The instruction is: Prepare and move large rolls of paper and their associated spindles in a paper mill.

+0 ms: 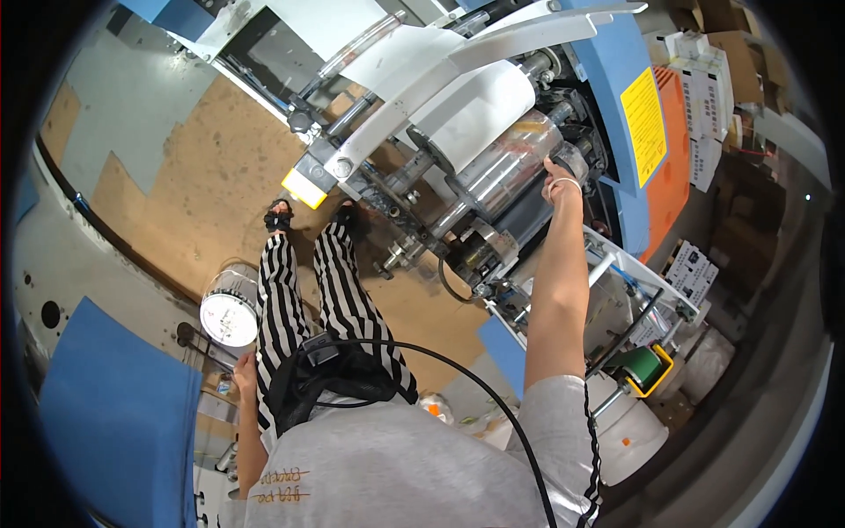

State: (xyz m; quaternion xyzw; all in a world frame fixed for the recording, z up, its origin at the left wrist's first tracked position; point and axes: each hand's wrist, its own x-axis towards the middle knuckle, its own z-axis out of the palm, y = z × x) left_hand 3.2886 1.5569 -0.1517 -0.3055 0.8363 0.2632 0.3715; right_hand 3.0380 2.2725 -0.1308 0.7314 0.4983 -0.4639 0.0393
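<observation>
My right arm reaches forward to a blue roller machine. There my right hand (562, 183) is closed at the right end of a shiny metal roller (510, 167), beside a dark and clear part (572, 160); what the fingers grip is hidden. Just behind that roller, a white sheet (475, 110) curves over another cylinder. Low at my left side hangs my left hand (245, 373), next to my striped trouser leg. Its fingers are too small and partly hidden to tell their state. A bar with a dark knob (185, 333) lies close to it.
A white-lidded bucket (229, 317) stands left of my legs. Blue panels (119, 414) flank me on the left. Toward the right are a metal frame with a green roller (641, 368), a large white roll (623, 436) and stacked cartons (704, 114). Brown sheets (211, 167) cover the floor.
</observation>
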